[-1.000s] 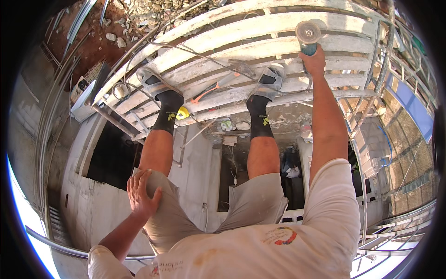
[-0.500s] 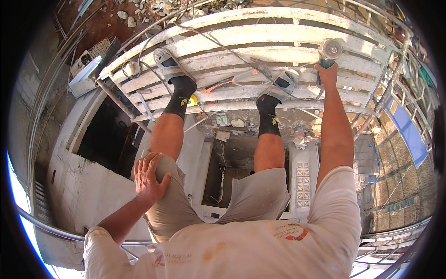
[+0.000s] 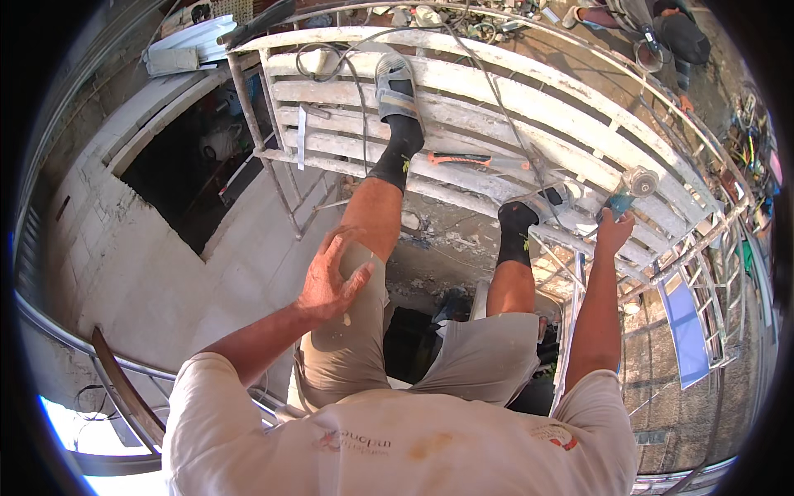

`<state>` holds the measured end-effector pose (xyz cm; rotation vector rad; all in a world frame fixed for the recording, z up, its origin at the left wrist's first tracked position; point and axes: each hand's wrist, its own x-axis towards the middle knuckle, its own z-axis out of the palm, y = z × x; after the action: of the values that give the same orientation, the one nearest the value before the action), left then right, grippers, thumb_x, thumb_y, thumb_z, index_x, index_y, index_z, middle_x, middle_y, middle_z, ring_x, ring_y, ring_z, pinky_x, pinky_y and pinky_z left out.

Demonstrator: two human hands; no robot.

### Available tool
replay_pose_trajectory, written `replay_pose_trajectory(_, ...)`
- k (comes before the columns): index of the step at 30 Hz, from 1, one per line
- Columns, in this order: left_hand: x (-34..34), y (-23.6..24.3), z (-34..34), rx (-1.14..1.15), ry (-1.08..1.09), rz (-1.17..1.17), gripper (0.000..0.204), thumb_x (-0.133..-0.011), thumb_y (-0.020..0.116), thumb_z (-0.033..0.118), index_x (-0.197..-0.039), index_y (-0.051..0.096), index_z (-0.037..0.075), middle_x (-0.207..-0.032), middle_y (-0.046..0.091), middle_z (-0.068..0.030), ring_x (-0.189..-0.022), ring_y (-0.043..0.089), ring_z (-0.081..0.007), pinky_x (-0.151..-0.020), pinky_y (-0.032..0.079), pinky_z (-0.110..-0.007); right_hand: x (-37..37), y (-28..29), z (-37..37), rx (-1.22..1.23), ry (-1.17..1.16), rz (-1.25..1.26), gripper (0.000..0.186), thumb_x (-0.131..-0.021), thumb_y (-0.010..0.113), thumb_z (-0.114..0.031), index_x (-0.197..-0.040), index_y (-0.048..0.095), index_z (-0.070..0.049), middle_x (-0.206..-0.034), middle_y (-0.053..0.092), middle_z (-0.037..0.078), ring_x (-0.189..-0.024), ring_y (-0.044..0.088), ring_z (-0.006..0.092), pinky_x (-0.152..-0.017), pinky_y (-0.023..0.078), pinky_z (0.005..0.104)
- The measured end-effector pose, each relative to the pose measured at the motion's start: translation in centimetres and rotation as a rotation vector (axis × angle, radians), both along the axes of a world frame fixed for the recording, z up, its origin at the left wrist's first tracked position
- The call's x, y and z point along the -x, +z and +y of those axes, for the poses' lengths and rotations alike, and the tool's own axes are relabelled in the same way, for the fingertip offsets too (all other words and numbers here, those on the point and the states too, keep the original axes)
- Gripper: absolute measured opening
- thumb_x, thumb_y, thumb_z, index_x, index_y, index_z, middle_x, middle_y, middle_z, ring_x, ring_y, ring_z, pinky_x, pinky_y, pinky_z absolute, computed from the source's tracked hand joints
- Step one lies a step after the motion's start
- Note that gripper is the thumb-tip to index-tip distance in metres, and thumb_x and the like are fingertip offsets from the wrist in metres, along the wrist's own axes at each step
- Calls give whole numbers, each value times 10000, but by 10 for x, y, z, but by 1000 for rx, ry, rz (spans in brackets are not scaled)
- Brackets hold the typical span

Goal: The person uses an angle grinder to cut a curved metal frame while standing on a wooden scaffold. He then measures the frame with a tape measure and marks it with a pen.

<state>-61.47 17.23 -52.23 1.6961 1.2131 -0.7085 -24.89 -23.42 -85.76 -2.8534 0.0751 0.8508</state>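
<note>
My right hand (image 3: 614,227) is closed round the body of a teal angle grinder (image 3: 622,200) with a metal disc, low over the right end of the whitewashed slatted platform (image 3: 529,99). My left hand (image 3: 335,281) lies on my left knee with its fingers apart, holding nothing. My feet, in black socks and grey slides (image 3: 395,87), are on the slats. Between them lies an orange-and-black hand tool (image 3: 459,157), apparently a saw. A metal square (image 3: 302,136) is on the slats at the left, and dark cable loops across them.
Below the platform are a dark opening (image 3: 174,186) in the concrete at left and more openings under my legs. At top right another person (image 3: 678,37) stands amid clutter past the rail. White sheets (image 3: 182,45) lie at top left; a blue panel (image 3: 685,331) is at right.
The view has swung, bringing another person into sight at top right. The grinder, still in my right hand, now appears lower and farther right. My left hand stays on my knee.
</note>
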Motion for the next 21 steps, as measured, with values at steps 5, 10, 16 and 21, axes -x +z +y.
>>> replay_pose_trajectory(5,98,-150,31,-148,561,5,488,-919,682,279,-1293,569,-12,-1233,628,-214,-1123,632,-340,-993,480,-408,45,61,97,-347,267,215,552,-788,767,-166,-1269,541,-18,-1197,595,193,-1133,571,323,-973,456,431)
replay_pose_trajectory(10,193,-295,2,-32,424,495,702,-842,741,433,-1320,544,-41,-1257,632,-264,-1160,622,-393,-998,488,-411,63,88,164,-255,331,556,538,-804,756,-163,-1283,537,-54,-1188,614,189,-1089,606,303,-946,473,416)
replay_pose_trajectory(16,158,-401,-49,116,575,533,1059,-744,781,629,-1360,363,-125,-1270,583,-339,-1195,599,-428,-986,497,-450,43,67,165,-187,425,609,513,-841,730,-171,-1294,520,-56,-1162,617,200,-1071,616,280,-922,487,410)
replay_pose_trajectory(21,158,-437,-57,195,807,529,1014,-798,746,604,-1360,262,-88,-1216,588,-373,-1150,617,-448,-962,505,-450,51,69,207,-137,522,616,479,-839,737,-86,-1259,509,-57,-1078,610,161,-992,632,254,-849,509,374)
